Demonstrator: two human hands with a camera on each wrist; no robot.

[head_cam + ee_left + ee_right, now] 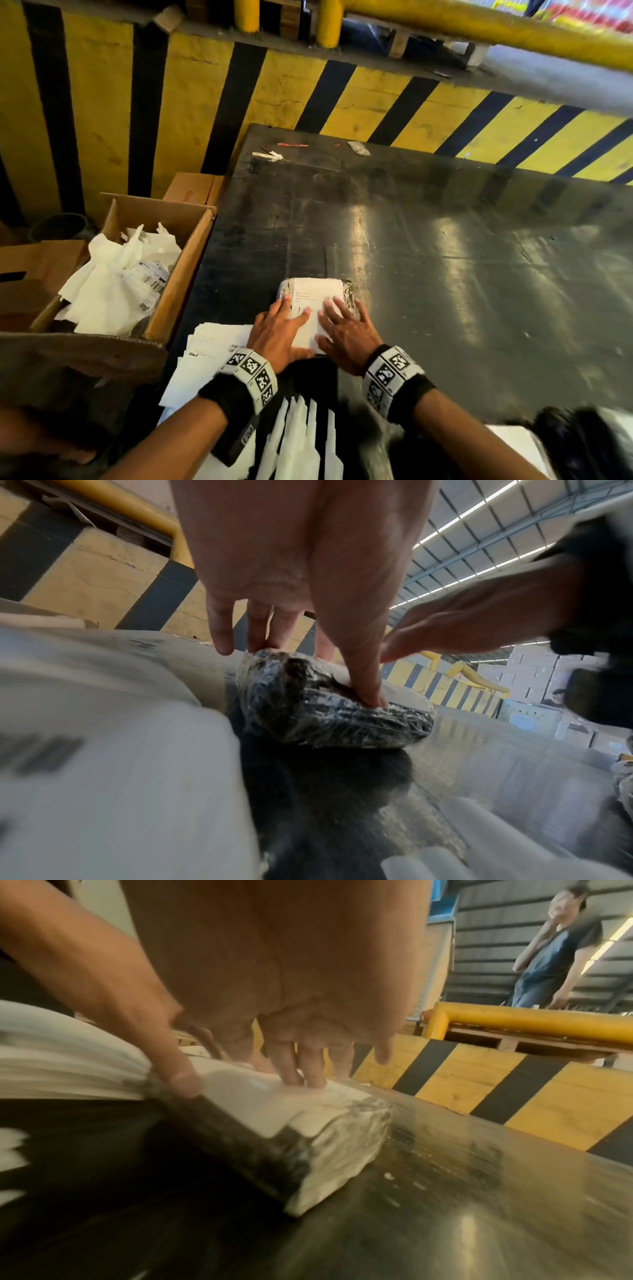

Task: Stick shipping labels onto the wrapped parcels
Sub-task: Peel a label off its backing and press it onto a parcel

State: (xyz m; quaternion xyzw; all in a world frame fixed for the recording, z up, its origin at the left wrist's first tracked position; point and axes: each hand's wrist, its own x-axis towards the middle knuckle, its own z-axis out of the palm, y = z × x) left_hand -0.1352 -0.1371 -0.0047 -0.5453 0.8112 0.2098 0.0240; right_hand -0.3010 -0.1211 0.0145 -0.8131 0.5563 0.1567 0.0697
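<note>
1. Plastic-wrapped parcel (350, 297) lying flat on the black table (445, 257), near its front edge, a white shipping label (317, 291) covering most of the top face.
2. Left hand (279, 330) laid flat on the near-left part of the label, fingers straight and spread, pressing down, gripping nothing.
3. In the left wrist view, left thumb tip pressed onto the near top edge of the parcel (329, 718), fingertips (270, 642) touching its far corner.
4. Right hand (346, 330) flat on the near-right part of the label, fingers extended, pressing, grasping nothing.
5. In the right wrist view, right fingertips (301, 1079) planted on the label (260, 1104), little finger lifted clear past the parcel's far-right edge.
6. Stack of loose label sheets (209, 356) on the table just left of the parcel, partly under the left wrist.
7. Open cardboard box (181, 274) beside the table, left of the parcel, holding crumpled white backing paper (113, 284).
8. White paper strips (301, 442) at the front table edge, nearer than the parcel.
9. Yellow-and-black striped barrier (342, 106) behind the table, beyond the parcel.
</note>
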